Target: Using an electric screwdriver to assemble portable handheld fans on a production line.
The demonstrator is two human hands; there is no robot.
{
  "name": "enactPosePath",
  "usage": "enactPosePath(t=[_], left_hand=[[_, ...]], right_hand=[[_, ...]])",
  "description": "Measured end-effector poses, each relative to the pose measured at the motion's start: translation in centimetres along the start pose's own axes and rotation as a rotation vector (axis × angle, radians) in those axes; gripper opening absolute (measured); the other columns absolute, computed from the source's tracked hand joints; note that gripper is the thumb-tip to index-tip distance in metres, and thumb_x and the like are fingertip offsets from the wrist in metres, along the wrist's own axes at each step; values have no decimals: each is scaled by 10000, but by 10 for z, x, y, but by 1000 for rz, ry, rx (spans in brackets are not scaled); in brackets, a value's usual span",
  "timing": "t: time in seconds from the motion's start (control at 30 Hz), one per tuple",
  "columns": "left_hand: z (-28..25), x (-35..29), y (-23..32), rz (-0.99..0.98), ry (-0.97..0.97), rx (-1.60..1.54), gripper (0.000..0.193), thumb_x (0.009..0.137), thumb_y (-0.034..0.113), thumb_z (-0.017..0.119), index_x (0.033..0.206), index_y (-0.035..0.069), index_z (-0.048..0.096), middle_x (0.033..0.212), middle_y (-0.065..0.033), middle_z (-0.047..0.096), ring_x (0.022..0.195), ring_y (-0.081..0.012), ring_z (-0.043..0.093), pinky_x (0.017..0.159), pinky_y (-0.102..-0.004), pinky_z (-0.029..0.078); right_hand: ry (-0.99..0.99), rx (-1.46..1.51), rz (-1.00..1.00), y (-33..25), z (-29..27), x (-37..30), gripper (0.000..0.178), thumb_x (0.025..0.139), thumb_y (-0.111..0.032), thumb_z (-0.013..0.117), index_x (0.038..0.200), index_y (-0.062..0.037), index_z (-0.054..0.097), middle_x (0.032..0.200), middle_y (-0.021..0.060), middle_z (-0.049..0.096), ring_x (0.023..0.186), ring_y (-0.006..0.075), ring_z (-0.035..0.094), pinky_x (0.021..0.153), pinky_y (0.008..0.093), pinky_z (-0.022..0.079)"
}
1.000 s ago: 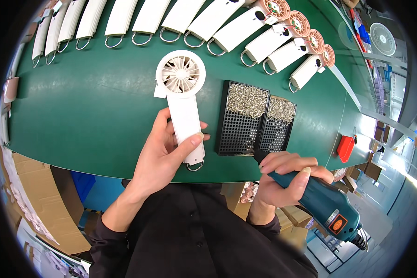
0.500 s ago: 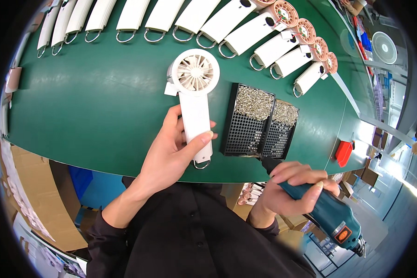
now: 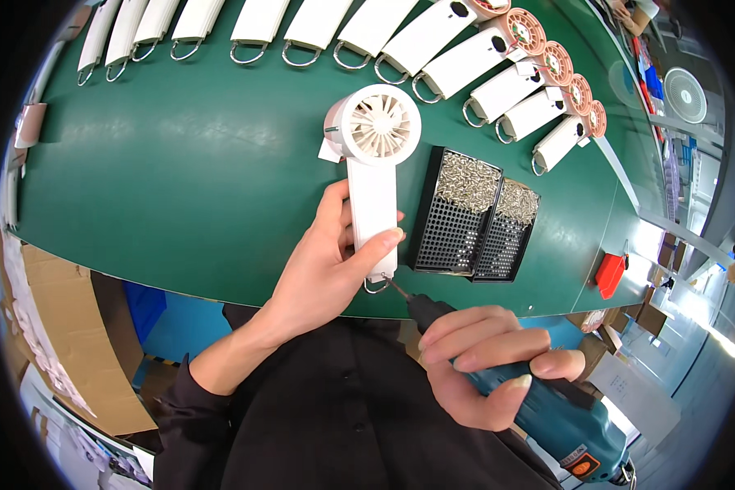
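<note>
My left hand (image 3: pixel 322 265) is wrapped round the white handle of a handheld fan (image 3: pixel 373 200), its round bladed head pointing away from me. A metal loop hangs at the handle's near end. In my right hand (image 3: pixel 490 359) is a teal electric screwdriver (image 3: pixel 559 416) with a black nose. The thin bit reaches the near end of the fan handle, beside the loop; whether a screw sits on its tip is too small to tell. Right of the fan stands a black screw tray (image 3: pixel 447 233) in two sections, loose screws heaped at the far side over perforated plates.
Several white fan bodies (image 3: pixel 257 20) with metal loops lie in an arc along the far side of the green table (image 3: pixel 180 180); those at the right show pink open heads (image 3: pixel 557 64). A red container (image 3: pixel 608 273) sits near the right edge. Cardboard (image 3: pixel 82 335) stands at lower left.
The electric screwdriver has moved left, its bit going from the tray's near edge to the fan handle's end. The whole view has shifted slightly, with the table things appearing further right.
</note>
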State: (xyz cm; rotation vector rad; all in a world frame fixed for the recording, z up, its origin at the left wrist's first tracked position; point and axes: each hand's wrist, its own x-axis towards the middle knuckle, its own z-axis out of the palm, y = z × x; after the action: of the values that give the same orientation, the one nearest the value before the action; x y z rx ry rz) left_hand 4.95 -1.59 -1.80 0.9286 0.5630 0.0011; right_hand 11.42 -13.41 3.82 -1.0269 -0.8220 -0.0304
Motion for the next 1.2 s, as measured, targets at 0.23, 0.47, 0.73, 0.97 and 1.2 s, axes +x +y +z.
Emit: enactPosePath(t=[0.23, 0.47, 0.73, 0.97, 1.2], left_hand=[[0, 0, -1, 7, 3, -5, 483, 947, 47, 547, 1348, 25, 279, 1189, -140, 570, 1068, -211, 618, 829, -321, 521], [0, 0, -3, 17, 18, -21, 485, 949, 56, 547, 1351, 26, 278, 1182, -138, 572, 1074, -212, 614, 827, -321, 519], [3, -1, -3, 24, 0, -44, 485, 943, 44, 547, 1349, 24, 282, 1204, -146, 562, 1071, -217, 610, 815, -330, 531], [5, -12, -12, 179, 142, 18, 413, 936, 13, 542, 1278, 19, 312, 1237, -139, 551, 1050, -190, 607, 814, -313, 526], [-8, -33, -7, 529, 327, 930, 599, 780, -78, 629, 1317, -21, 370, 1154, -221, 539, 950, -348, 581, 804, -392, 477]], right_hand=[[0, -64, -7, 9, 5, -7, 300, 886, -128, 548, 1019, -40, 295, 656, 145, 552, 434, 266, 575, 396, 351, 519], [-20, -37, 19, 13, 3, -7, 301, 859, -96, 570, 976, -49, 297, 637, 135, 561, 424, 266, 571, 446, 374, 528], [-144, 0, 118, -10, -6, -4, 378, 794, -19, 633, 983, -42, 306, 734, 182, 579, 508, 289, 584, 459, 415, 527], [123, -151, -32, -18, -34, 3, 319, 912, -131, 480, 1160, -37, 303, 728, 162, 537, 455, 277, 565, 394, 384, 513], [276, -415, 66, 0, -58, 14, 203, 916, -151, 438, 1085, -71, 360, 666, 113, 476, 345, 198, 453, 324, 326, 438]])
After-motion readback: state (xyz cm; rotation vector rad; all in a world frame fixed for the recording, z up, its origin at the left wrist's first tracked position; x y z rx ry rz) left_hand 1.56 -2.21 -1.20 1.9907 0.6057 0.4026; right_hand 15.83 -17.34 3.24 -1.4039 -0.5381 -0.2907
